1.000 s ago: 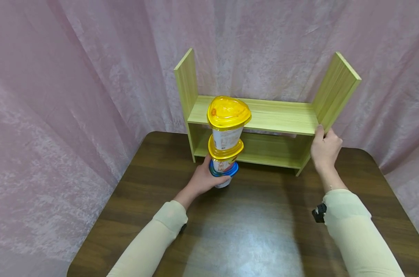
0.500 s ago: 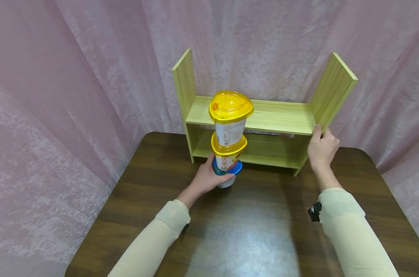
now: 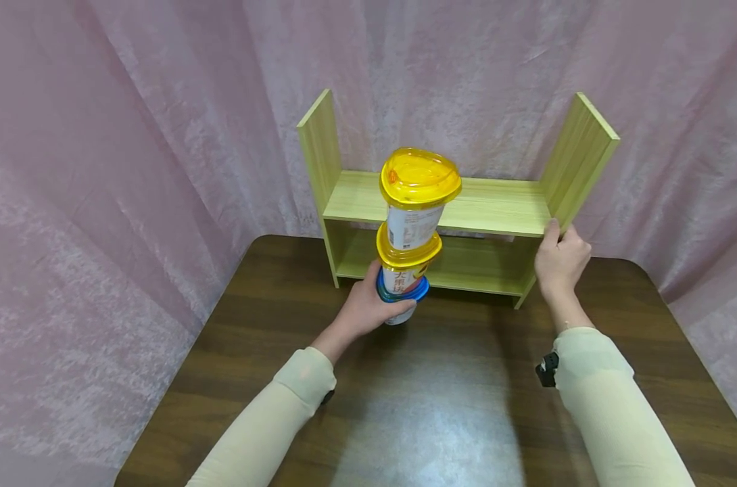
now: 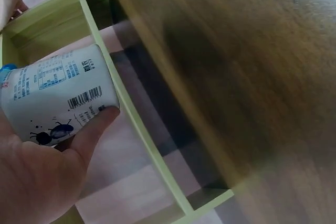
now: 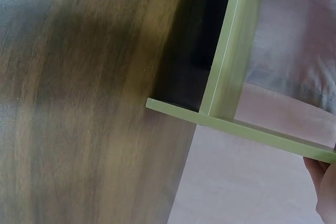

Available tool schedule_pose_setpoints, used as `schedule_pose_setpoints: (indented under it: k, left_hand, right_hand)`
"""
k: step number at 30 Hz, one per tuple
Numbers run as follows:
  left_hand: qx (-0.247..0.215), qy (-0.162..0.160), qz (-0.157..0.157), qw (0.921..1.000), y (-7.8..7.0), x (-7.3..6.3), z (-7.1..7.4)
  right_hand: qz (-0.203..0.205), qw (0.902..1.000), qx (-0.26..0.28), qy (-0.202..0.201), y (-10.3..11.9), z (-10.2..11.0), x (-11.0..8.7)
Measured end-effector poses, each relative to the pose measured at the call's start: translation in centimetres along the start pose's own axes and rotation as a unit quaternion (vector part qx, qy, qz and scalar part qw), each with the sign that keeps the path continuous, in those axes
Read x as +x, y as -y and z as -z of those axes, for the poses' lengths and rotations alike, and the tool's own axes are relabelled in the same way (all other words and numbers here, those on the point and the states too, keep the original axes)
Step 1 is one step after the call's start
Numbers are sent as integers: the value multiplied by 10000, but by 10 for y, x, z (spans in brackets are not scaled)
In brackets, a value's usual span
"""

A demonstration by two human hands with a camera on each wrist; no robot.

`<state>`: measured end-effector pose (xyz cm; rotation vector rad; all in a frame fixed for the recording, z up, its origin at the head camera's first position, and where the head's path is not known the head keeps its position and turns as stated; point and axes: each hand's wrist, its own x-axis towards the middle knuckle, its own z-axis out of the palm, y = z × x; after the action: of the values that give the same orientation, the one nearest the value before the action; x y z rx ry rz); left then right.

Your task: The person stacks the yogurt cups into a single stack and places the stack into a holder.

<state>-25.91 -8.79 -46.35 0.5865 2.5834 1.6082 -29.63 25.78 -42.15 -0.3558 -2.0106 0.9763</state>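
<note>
Near the tabletop's [image 3: 441, 406] far edge, the left hand [image 3: 368, 308] gripped the bottom of three stacked cups [image 3: 408, 237]; the right hand [image 3: 560, 260] clasped the shelf [image 3: 496, 203]. Tilting could topple the upper cups.

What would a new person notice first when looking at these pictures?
First, the tall stack of cups with yellow lids, gripped at its bottom by the left hand in front of the green wooden shelf. Next, the right hand holding the shelf's right side panel. All of it is on a dark wooden table before a pink curtain.
</note>
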Motion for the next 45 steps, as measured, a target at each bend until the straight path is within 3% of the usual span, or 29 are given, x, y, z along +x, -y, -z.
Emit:
schedule_pose_setpoints:
  k: [7,20,45]
  left_hand:
    - [33,96,-205,9997,-15,7,0]
    - [356,-309,-425,9980,-45,15,0]
    - [378,-1195,-278,9917,-106,30,6]
  right_hand:
    - [4,10000,-35,-32,1,-2,0]
    - [-23,10000,14,29,3,-6,-1]
    - [232,9997,-8,-63,6,-12,-2]
